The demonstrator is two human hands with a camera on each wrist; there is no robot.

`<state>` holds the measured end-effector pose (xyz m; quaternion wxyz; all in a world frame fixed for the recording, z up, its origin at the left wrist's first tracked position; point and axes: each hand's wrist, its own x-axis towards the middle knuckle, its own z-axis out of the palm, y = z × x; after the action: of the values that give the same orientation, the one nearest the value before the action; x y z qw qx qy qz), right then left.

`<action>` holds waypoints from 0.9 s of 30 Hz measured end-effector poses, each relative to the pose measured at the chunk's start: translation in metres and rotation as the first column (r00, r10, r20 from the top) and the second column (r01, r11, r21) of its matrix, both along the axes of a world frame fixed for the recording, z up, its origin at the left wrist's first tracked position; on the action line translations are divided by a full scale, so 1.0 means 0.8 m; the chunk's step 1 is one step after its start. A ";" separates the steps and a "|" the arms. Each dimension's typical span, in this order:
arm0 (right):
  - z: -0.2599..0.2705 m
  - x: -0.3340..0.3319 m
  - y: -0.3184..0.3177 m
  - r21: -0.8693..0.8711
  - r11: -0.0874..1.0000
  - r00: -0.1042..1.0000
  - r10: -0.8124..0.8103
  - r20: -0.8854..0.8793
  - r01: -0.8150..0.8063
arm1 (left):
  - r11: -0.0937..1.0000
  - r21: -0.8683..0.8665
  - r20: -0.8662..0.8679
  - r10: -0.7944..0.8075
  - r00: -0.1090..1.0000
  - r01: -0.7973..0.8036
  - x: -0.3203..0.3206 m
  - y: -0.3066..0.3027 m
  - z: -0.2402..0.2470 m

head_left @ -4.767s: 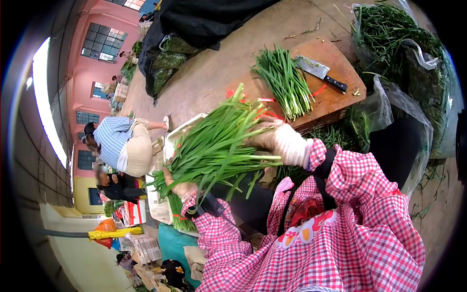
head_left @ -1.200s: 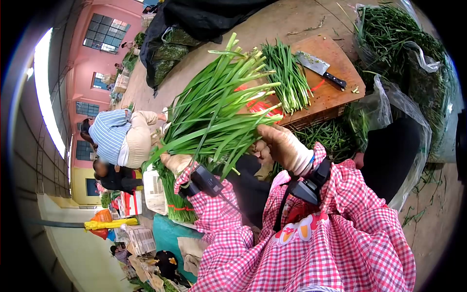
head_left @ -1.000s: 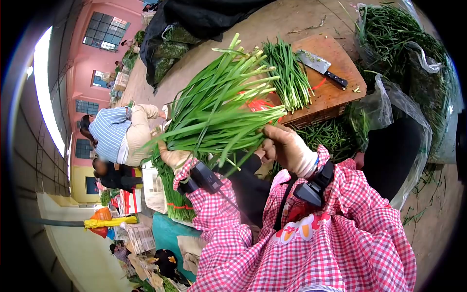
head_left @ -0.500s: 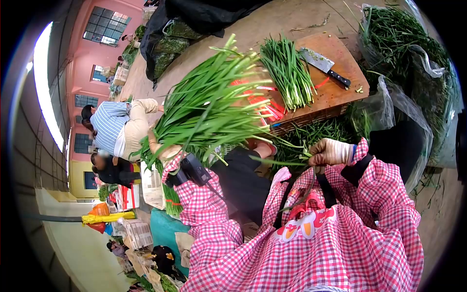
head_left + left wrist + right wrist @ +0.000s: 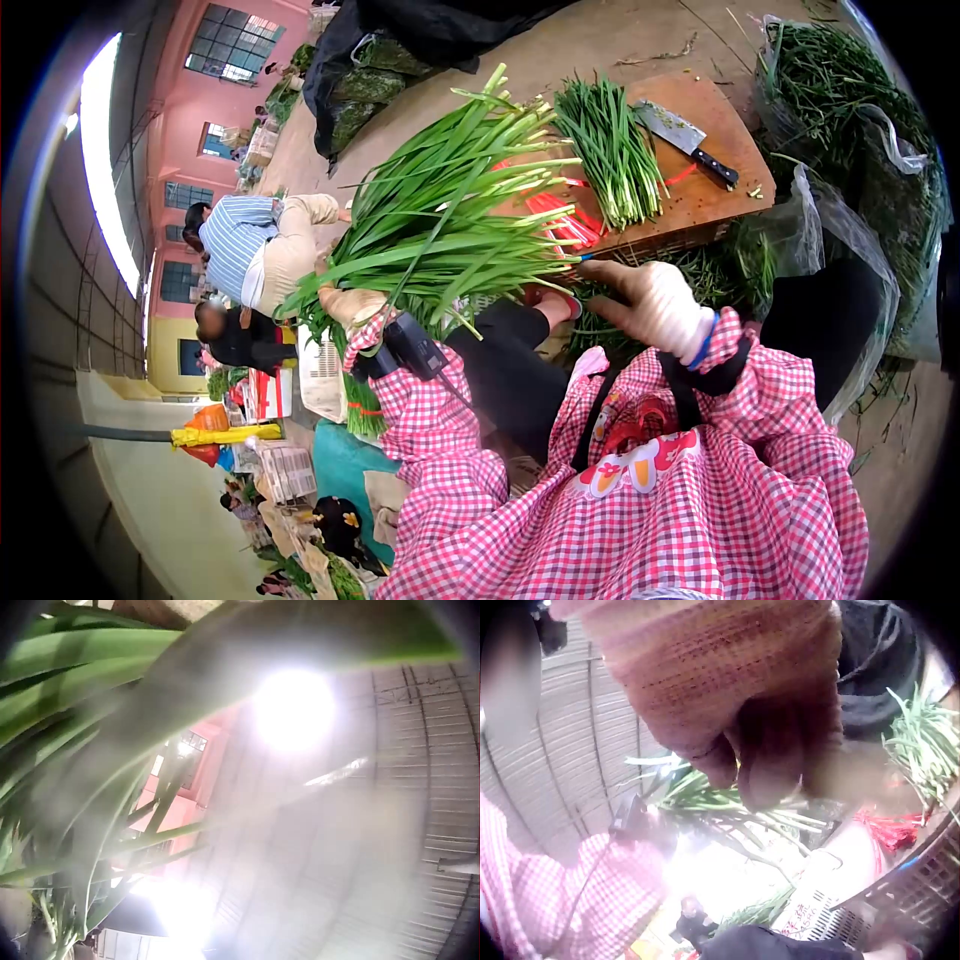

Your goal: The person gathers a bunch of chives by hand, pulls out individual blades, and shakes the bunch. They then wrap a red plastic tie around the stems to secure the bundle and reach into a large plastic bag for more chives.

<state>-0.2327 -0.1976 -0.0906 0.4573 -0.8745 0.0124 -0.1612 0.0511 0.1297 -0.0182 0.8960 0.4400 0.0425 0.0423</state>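
A large fanned bunch of long green leafy stalks [image 5: 430, 220] lies across my left hand [image 5: 352, 306], which grips it from below at the leafy side; the bunch hides most of those fingers. Blurred leaves [image 5: 90, 750] fill the left of the left wrist view. Just beside the pale stem ends, my right hand [image 5: 655, 302] has its thumb and forefinger apart, with nothing visible between them. In the right wrist view the fingers of the right hand [image 5: 735, 712] hang downward, and the bunch [image 5: 705, 796] shows behind them.
A smaller bunch [image 5: 610, 155], a cleaver [image 5: 680, 135] and red ties [image 5: 565, 220] lie on a wooden board [image 5: 725, 190]. Clear bags of greens [image 5: 840, 100] stand at right. A white crate [image 5: 322, 375] is at left, near two people.
The right hand pulled a loose stalk away from the bunch toward the lap, and that stalk is no longer in it. It has since moved back left to the stem ends, its fingers spread.
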 end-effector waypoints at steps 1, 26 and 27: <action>0.008 0.006 0.008 -0.041 0.999 1.000 -0.003 0.002 0.003 | 0.999 -0.006 -0.027 -0.051 0.998 0.050 -0.010 -0.007 0.006; -0.084 -0.021 -0.023 -0.221 0.812 0.693 0.281 -0.664 -0.540 | 0.996 -0.082 -0.128 -0.039 0.991 0.028 0.038 0.040 -0.016; -0.073 -0.021 -0.016 -0.152 0.875 0.741 0.283 -0.609 -0.459 | 0.997 -0.003 -0.102 0.074 0.992 -0.075 -0.032 -0.036 0.024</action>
<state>-0.2499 -0.2105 -0.1487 0.3209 -0.9237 -0.0522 0.2027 0.0256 0.1011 0.0008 0.8920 0.4366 0.1048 0.0529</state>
